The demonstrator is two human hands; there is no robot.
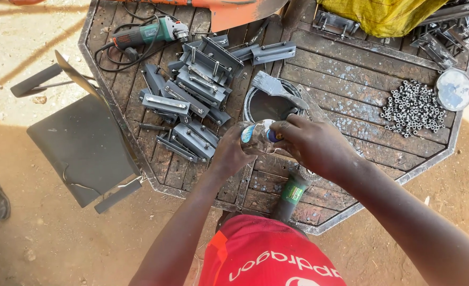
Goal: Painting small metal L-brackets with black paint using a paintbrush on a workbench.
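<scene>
Two hands [277,145] grip one clear bottle [255,136] beside one paint can [269,106].

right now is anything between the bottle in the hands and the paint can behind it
Yes. A paintbrush lies across the near rim of the paint can, partly covering its opening. The bottle, held by the left hand and right hand, is just in front of the can.

paint tin [266,106] and brackets [192,100] close ahead
</scene>
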